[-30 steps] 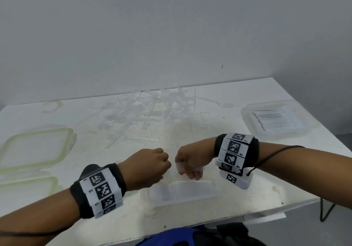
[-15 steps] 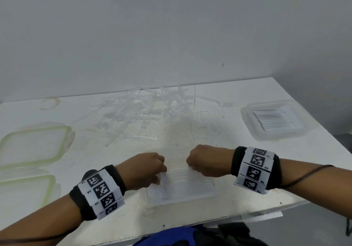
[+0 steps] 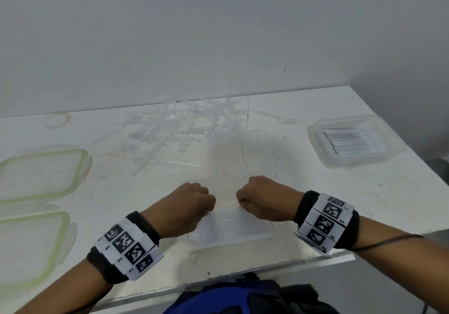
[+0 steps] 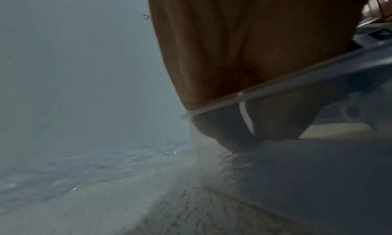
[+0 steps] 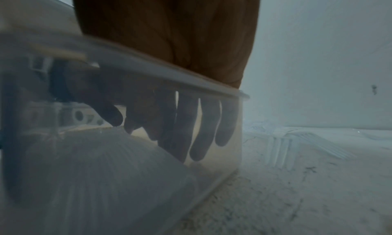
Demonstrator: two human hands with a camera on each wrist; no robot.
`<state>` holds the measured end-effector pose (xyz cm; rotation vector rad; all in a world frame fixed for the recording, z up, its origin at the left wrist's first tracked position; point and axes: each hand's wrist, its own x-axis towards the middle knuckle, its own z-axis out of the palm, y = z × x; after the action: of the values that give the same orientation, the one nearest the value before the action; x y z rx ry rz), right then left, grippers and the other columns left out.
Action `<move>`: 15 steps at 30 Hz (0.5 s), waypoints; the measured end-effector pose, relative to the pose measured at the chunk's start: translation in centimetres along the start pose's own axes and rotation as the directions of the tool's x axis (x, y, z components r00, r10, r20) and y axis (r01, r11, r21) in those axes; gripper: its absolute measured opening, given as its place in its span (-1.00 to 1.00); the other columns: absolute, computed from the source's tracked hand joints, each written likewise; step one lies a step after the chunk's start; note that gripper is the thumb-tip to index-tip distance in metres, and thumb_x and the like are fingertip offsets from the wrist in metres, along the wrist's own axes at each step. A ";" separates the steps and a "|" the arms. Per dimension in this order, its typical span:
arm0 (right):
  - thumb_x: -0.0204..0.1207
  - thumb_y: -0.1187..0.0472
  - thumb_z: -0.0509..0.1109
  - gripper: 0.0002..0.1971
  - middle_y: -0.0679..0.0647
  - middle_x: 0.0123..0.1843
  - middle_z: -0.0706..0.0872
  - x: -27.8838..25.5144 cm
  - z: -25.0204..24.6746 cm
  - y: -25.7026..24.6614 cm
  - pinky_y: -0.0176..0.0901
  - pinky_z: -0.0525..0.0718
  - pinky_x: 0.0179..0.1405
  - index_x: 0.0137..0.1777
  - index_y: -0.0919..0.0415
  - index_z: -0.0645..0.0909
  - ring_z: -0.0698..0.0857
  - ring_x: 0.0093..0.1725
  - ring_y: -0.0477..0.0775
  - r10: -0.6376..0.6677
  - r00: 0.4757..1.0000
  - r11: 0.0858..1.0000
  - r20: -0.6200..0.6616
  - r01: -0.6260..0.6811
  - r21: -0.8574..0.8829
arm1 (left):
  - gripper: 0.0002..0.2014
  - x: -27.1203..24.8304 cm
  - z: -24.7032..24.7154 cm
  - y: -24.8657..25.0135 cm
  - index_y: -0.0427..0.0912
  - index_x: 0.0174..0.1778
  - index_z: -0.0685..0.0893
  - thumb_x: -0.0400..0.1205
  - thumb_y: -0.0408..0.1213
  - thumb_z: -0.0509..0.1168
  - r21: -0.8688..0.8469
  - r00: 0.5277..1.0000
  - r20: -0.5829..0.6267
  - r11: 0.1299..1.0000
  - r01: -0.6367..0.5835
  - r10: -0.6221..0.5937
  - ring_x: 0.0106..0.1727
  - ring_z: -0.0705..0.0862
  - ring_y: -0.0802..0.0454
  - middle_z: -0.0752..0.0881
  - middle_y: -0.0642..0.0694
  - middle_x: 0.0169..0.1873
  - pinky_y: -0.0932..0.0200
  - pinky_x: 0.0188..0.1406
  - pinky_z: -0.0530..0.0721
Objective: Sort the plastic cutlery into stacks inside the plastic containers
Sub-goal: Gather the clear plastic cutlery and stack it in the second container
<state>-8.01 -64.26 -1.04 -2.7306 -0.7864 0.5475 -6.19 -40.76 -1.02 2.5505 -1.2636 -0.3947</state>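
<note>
Clear plastic container at the table's near edge, fork stack inside. Both hands reach in: right hand fingers hang fairly straight behind the wall, seemingly steadying the stack; left hand fingertips down at the tines, grip unclear. Risks: nudging the stack askew, or shoving the light container off the near edge. Loose cutlery pile unsorted; far container already stacked.
</note>
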 end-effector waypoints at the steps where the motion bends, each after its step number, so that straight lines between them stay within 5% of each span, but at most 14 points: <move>1: 0.63 0.22 0.21 -0.74 0.10 -0.33 0.71 -0.1 0.1 -0.1 0.02 0.65 -0.21 -0.21 0.29 0.65 0.64 -0.31 0.12 -0.007 1.000 1.000 -0.012 0.006 -0.014 | -0.86 -0.1 0.1 0.0 -0.09 -0.06 0.72 0.64 -0.34 0.25 -0.008 1.000 -0.020 1.000 -0.003 0.003 -0.16 0.58 0.01 0.69 0.01 -0.19 0.06 -0.03 0.58; 15: 0.61 0.21 0.16 -0.72 0.11 -0.40 0.67 -0.2 0.8 -0.5 -0.09 0.51 -0.33 -0.26 0.27 0.60 0.61 -0.32 0.13 0.017 0.992 0.999 -0.122 -0.023 -0.045 | -0.87 -0.4 0.3 0.8 -0.12 -0.23 0.68 0.53 -0.39 0.25 -0.067 0.994 -0.095 0.997 0.048 -0.055 -0.33 0.52 0.05 0.63 0.03 -0.37 0.16 -0.16 0.51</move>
<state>-8.71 -63.80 -1.53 -2.7857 -0.7513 0.3673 -7.15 -40.94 -0.91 2.5197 -1.1346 -0.3131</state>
